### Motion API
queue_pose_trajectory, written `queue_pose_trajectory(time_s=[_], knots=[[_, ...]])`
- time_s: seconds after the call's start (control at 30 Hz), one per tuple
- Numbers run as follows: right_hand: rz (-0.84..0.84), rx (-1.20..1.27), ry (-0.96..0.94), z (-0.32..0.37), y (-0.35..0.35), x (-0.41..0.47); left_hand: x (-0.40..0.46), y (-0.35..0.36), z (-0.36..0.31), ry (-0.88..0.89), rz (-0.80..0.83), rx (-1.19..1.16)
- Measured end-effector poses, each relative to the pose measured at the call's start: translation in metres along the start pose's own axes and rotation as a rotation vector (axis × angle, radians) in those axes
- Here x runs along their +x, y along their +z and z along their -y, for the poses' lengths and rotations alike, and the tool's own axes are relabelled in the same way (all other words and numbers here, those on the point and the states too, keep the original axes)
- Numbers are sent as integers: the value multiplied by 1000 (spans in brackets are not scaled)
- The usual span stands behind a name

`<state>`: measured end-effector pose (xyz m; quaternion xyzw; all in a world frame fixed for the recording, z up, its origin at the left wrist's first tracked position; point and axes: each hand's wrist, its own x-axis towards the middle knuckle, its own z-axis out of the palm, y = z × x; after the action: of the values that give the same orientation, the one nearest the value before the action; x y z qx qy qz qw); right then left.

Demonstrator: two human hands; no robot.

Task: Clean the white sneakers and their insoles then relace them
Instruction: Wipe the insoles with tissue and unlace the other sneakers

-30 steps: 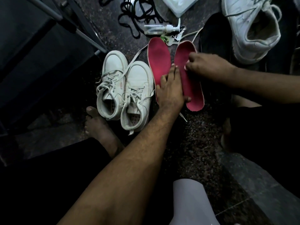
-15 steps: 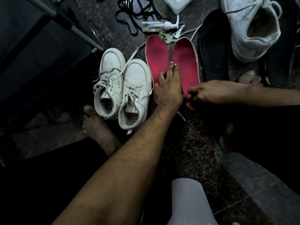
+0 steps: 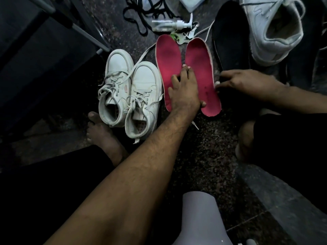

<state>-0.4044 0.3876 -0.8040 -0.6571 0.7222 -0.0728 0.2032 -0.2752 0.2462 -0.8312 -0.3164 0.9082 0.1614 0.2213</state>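
Left hand (image 3: pixel 184 92) flat, fingers straight, pressing across both pink insoles: left insole (image 3: pixel 168 61), right insole (image 3: pixel 200 61), side by side on floor (image 3: pixel 203 147). Right hand (image 3: pixel 242 82) at right insole's outer edge, fingers curled, something small and white at fingertips; whether pinched, cannot tell. White sneakers (image 3: pixel 131 96) upright, laced loosely, just left of insoles. Spray bottle (image 3: pixel 169 25) lying beyond insoles. Black insole (image 3: pixel 230 38) and another sneaker (image 3: pixel 272 27) at upper right.
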Motion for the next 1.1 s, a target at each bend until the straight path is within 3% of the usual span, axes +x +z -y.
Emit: queue_pose_trajectory(time_s=[0.07, 0.2, 0.3, 0.37, 0.53, 0.63, 0.73, 0.87, 1.0, 1.07, 1.1], knots=[[-49, -14, -120, 10, -2, -1, -1, 0, -3, -3, -5, 17], [-145, -46, -81, 14, -6, 19, 1, 0, -5, -19, 2, 26], [-37, -32, -133, 12, 0, 36, 2, 2, -1, -20, -12, -18], [72, -173, -241, 1, 7, 45, 2, 2, 4, 1, 22, -68], [-54, -229, 70, -40, -5, 71, -1, -5, 3, 7, 37, -77], [-81, -306, -161, -24, -5, 73, -3, -2, 3, 10, 45, -88], [-41, -229, -368, -22, 4, 63, -1, -1, 8, 19, 50, -106], [-107, -207, -34, -40, 2, 58, -2, -2, 5, 23, 46, -86], [-119, -179, -331, -1, 17, 50, -1, 1, 9, 32, 23, -114], [-40, -252, -274, -7, 12, 46, 0, 1, 11, 42, 43, -129], [-85, -236, -198, -17, 13, 47, -1, 1, 11, 43, 42, -127]])
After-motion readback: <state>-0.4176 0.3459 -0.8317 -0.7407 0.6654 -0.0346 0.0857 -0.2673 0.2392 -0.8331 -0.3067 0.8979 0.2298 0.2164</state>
